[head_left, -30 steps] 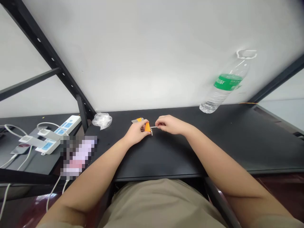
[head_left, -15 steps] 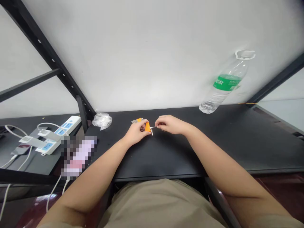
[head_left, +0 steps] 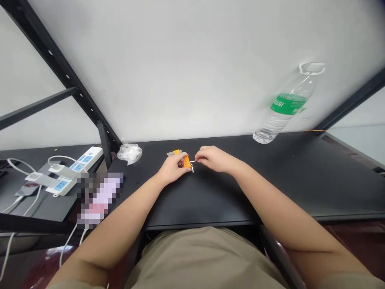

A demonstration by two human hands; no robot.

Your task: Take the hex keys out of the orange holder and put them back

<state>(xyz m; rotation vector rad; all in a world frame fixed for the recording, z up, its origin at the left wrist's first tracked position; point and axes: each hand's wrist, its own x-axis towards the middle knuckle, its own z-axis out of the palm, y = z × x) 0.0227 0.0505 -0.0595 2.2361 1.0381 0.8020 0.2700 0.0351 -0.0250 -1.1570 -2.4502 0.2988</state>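
Observation:
My left hand is closed around an orange hex key holder, its thumb toward me. From the holder's near end sticks the bent silver end of a hex key. My right hand pinches the outer end of another hex key, which reaches across to the holder; the fingers hide its tip. Just beyond my left hand shows a second orange piece with several thin silver rods. Whether it joins the holder I cannot tell.
Both hands are over a black table against a white wall. A crumpled clear plastic bag lies at the back left, a large water bottle at the back right. Left are a power strip, cables and a blurred-out phone-like object.
My right hand has shifted slightly left, toward the orange holder, and less of the hex key shows between them. My left hand stays in place.

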